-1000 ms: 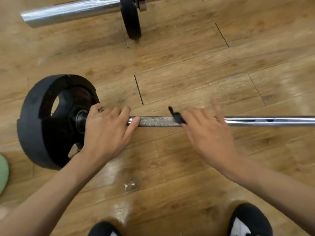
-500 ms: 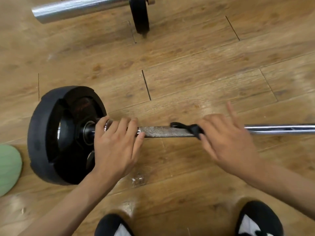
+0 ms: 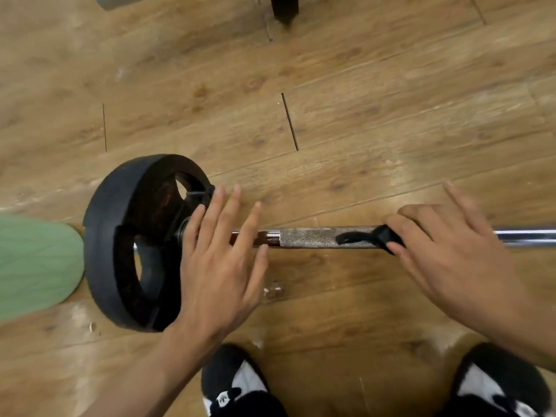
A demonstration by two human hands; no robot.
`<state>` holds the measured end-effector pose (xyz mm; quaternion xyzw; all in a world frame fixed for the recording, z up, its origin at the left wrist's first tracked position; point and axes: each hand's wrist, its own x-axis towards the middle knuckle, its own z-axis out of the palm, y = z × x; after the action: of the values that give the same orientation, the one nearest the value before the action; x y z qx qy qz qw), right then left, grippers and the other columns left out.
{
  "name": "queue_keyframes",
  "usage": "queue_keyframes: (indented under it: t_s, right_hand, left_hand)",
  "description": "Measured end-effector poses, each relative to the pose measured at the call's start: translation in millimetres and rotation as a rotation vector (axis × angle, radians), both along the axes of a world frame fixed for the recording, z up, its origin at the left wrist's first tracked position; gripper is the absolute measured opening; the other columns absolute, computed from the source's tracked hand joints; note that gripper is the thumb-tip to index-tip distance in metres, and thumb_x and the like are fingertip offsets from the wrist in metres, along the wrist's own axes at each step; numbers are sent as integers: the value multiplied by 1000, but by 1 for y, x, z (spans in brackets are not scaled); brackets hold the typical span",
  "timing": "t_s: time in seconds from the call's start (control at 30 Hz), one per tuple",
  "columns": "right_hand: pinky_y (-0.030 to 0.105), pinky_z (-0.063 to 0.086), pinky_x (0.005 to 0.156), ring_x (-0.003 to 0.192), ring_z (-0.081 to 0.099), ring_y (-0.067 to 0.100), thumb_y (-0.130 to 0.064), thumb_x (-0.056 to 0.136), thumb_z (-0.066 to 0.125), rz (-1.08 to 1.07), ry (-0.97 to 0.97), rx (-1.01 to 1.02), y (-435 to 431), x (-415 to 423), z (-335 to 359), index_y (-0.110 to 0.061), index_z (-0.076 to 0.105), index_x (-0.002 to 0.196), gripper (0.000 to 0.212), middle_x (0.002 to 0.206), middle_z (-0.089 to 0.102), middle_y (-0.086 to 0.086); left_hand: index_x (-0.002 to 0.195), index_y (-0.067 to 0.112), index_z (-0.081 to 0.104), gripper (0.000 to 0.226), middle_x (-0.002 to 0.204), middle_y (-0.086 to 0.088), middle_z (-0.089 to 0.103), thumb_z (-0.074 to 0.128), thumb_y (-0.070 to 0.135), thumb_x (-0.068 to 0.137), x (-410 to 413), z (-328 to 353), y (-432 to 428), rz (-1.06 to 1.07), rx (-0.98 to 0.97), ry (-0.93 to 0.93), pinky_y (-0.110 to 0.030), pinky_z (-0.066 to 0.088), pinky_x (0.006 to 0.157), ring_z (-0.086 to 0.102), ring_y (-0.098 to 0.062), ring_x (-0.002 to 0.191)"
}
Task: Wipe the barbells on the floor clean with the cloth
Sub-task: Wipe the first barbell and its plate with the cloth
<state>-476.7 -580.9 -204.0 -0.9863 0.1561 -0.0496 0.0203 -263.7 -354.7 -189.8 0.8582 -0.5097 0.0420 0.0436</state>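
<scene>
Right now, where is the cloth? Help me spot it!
Find the big black weight plate on the wooden floor and follow its bar rightward. At the right hand a small strip lies on the bar: the cloth. It is limp and black; the bar is grey metal.

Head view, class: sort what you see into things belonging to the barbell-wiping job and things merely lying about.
Job: near barbell; black cloth; right hand gripping the cloth on the bar; left hand, open over the bar; second barbell at top edge.
Lying about: green object at left; person's shoes.
</scene>
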Motion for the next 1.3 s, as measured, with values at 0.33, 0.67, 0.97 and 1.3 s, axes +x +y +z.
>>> queue_keyframes:
  t_s: [0.33,0.67,0.97,1.3]
  right_hand:
    - [47,45,111,91,61,33,-26,104,46,155,-50,128,88,100,-6,-7,61,113,26,99,61,11]
    - [59,41,112,101,63,45,-27,109,37,-143,64,53,-21,-65,10,2,63,129,43,114,62,21]
    - [41,51,81,76,63,32,-33,105,42,13,-102,134,59,91,-2,-11,67,98,33,87,63,9]
    - [53,29,123,104,64,43,-30,107,44,-195,-37,83,-36,-28,0,1,67,126,43,116,64,22]
  left_hand:
    - [144,-2,58,55,159,-15,47,35,30,106,-11,-18,16,-40,-59,-35,-54,15,129,25,-42,156]
    - [142,5,63,60,147,-15,61,37,46,106,-15,-28,17,2,-100,-80,-57,22,126,35,-44,151]
    - [140,5,64,59,141,-16,65,43,48,106,0,-24,-5,44,-81,-89,-61,41,113,45,-44,145]
    - [107,9,76,61,113,-8,76,44,60,101,27,-21,-40,69,-104,-113,-50,43,91,64,-37,112]
